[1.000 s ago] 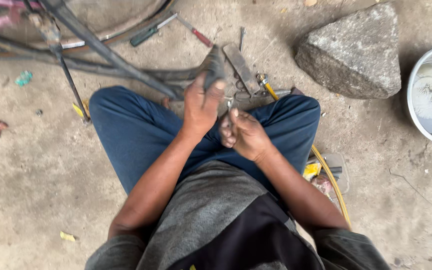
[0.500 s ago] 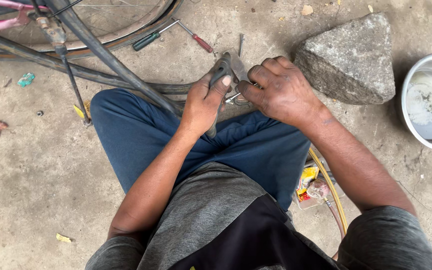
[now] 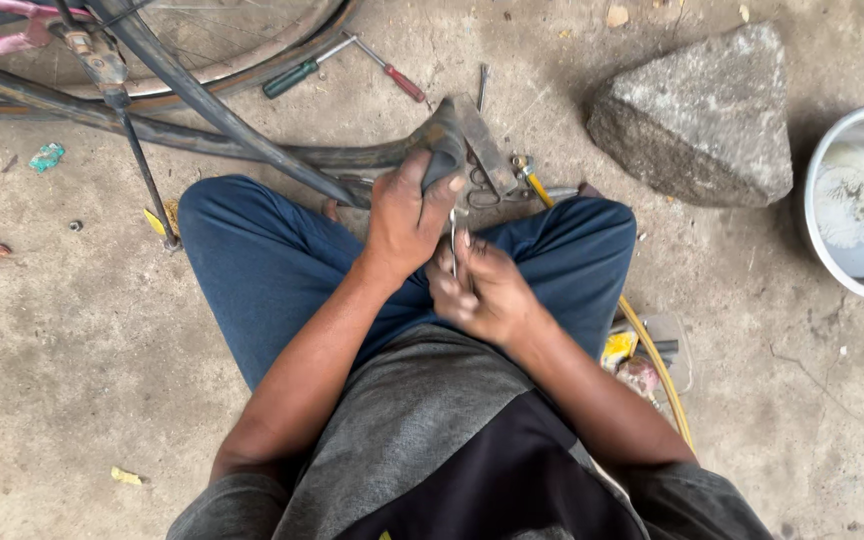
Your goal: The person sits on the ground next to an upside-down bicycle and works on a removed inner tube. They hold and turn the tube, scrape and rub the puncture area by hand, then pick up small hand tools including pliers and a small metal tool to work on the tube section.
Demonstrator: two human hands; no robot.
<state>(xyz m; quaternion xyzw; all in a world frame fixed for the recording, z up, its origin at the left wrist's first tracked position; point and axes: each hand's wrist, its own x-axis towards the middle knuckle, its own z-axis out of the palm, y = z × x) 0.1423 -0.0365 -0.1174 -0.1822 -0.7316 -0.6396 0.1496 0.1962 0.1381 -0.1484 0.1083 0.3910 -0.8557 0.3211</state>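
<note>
A grey rock (image 3: 697, 115) and a steel bowl (image 3: 860, 200) sit on the concrete floor (image 3: 72, 350), beyond the seated person's blue-trousered knees. The left hand (image 3: 407, 215) is clamped around a folded dark inner tube (image 3: 442, 140) — held just above the knees. The right hand (image 3: 480, 288) pinches a thin metal tool (image 3: 453, 235) just below the tube — fingers closed on it.

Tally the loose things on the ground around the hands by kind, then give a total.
Screwdrivers: 2, green-handled and red-handled
Rocks: 1
Metal bowls: 1
Scissors: 1
Total: 5
</note>
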